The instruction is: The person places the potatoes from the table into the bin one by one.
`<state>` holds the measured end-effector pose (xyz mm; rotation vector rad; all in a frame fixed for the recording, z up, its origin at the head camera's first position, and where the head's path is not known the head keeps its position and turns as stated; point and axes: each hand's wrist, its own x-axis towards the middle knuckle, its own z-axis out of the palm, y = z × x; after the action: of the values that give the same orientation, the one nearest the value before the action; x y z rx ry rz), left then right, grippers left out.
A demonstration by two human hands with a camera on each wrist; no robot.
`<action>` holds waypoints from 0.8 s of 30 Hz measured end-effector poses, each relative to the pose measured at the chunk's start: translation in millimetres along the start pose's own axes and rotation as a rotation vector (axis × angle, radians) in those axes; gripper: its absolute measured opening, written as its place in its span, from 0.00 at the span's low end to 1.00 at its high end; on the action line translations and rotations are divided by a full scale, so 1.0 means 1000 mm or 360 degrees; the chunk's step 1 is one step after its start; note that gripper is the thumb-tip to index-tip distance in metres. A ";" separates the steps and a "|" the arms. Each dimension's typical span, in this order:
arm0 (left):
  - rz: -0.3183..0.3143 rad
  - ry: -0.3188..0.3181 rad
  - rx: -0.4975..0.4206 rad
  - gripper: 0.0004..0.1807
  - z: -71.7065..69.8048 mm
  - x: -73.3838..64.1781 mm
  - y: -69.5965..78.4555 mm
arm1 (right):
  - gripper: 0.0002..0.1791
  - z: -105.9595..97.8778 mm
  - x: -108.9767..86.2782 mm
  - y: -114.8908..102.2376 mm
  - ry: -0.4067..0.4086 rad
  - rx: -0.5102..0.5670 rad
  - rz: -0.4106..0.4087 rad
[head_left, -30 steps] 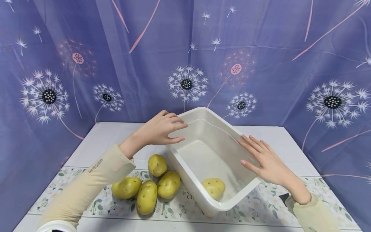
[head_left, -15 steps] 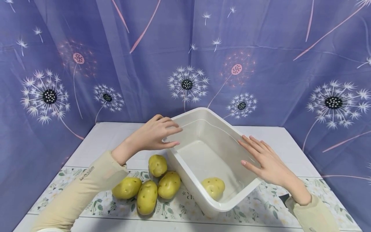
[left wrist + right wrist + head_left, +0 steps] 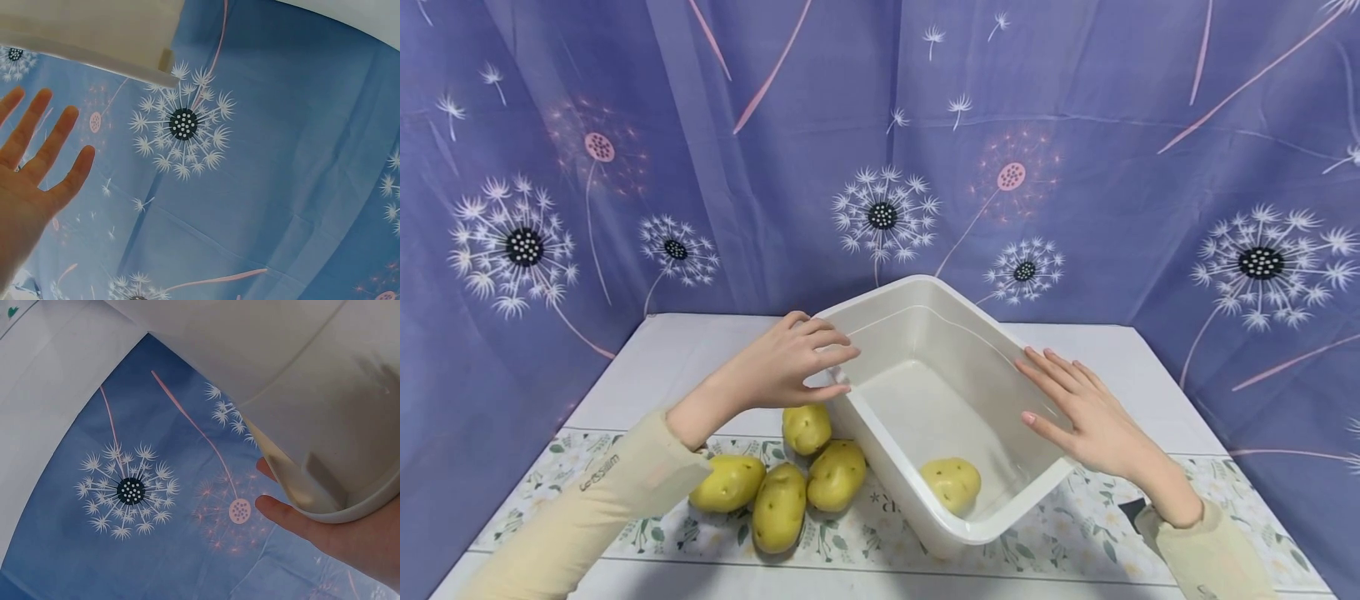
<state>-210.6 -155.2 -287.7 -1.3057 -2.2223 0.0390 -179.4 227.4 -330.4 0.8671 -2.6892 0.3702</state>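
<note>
In the head view a white plastic bin [image 3: 917, 408] stands at an angle on the table, with one yellow potato [image 3: 952, 485] inside its near end. My left hand [image 3: 775, 367], fingers spread and holding nothing, is over the bin's far-left edge; whether it touches the rim cannot be told. The left wrist view also shows the spread left hand [image 3: 37, 169] below the bin's edge. My right hand [image 3: 1090, 421] rests at the right rim with its fingers extended. To the left of the bin lie several potatoes [image 3: 780, 508], the farthest one partly hidden by the left hand.
A flower-printed strip [image 3: 1067, 533] crosses the white table [image 3: 700, 350]. Purple curtains [image 3: 775, 167] with dandelion prints close off the back and both sides. The bin's far corner stands close to the back curtain.
My left hand has drawn back to the left and down toward the potatoes, away from over the bin. The right hand, bin and potatoes stay where they were.
</note>
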 end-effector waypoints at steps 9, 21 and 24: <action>-0.0027 -0.0006 0.0004 0.22 0.000 -0.017 0.001 | 0.34 0.001 -0.001 0.000 0.0006 -0.0001 0.0008; -0.0098 -0.0045 0.0006 0.25 -0.001 -0.038 0.005 | 0.33 -0.001 -0.001 0.000 0.0007 -0.0005 -0.0021; -0.0111 -0.0021 0.0000 0.25 0.000 -0.043 0.004 | 0.33 -0.001 -0.001 0.000 0.0008 -0.0003 -0.0025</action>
<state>-191.5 -188.2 -307.8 -1.2298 -2.2772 0.0218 -178.4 228.1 -329.4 0.8850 -2.6762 0.3659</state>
